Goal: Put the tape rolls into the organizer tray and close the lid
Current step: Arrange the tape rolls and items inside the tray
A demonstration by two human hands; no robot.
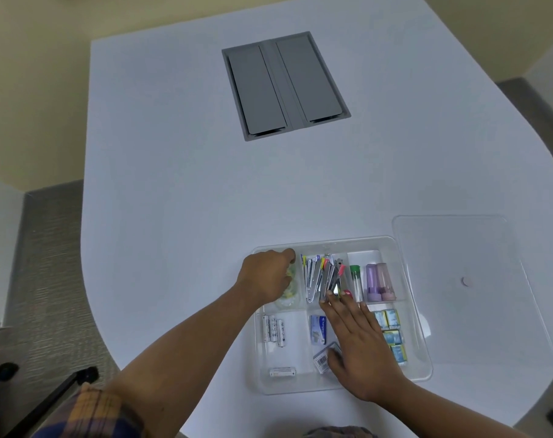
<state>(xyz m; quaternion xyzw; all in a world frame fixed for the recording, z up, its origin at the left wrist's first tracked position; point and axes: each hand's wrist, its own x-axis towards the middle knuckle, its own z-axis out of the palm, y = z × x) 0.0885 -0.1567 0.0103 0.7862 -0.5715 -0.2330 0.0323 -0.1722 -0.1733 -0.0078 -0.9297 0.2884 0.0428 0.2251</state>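
A clear plastic organizer tray [422, 358] with several compartments sits on the white table near its front edge. My left hand [265, 276] reaches into the tray's far-left compartment, its fingers curled over the pale yellow-green tape rolls [289, 297] that lie there. Whether the fingers grip a roll is hidden. My right hand [359, 346] lies flat and spread over the middle of the tray, fingertips near the staplers [319, 278]. The clear lid [464, 248] rests flat on the table to the right of the tray, partly behind it.
The tray also holds batteries [273, 330], a blue box [318, 328], tubes [376, 281] and small boxes [392, 336]. A grey cable hatch [284, 85] is set into the table [174, 184] further back. The table's curved edge runs at the left, with a chair below.
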